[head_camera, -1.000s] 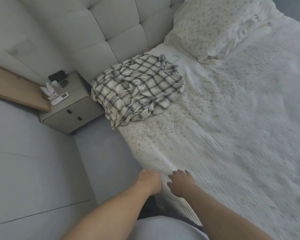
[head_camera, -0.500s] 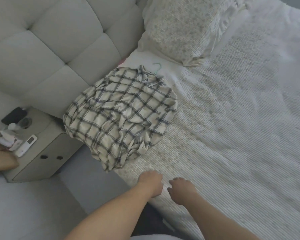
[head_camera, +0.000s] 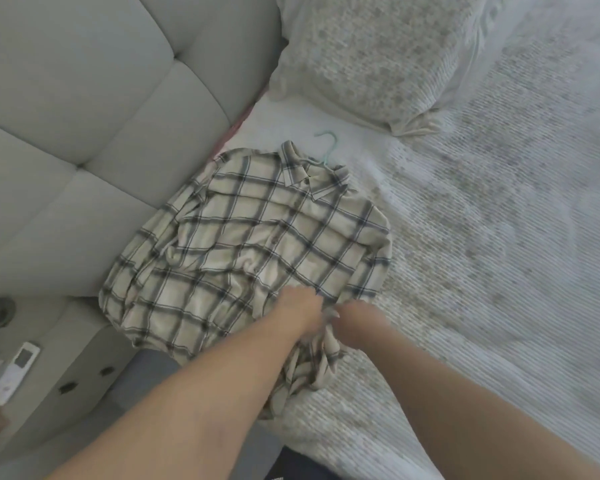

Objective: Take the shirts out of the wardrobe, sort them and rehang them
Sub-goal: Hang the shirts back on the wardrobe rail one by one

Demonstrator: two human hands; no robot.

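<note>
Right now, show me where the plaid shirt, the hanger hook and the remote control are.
plaid shirt (head_camera: 257,237): head view, on the chest panel.
hanger hook (head_camera: 328,142): head view, on the teal curve above the collar.
remote control (head_camera: 14,372): head view, on its white body, on the nightstand.

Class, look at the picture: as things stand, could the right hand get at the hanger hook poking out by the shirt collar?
Probably yes. The hanger hook lies uncovered on the bed past the shirt collar, with only flat cloth between it and the right hand. That hand is at the shirt's hem, so it would need a forward reach.
</note>
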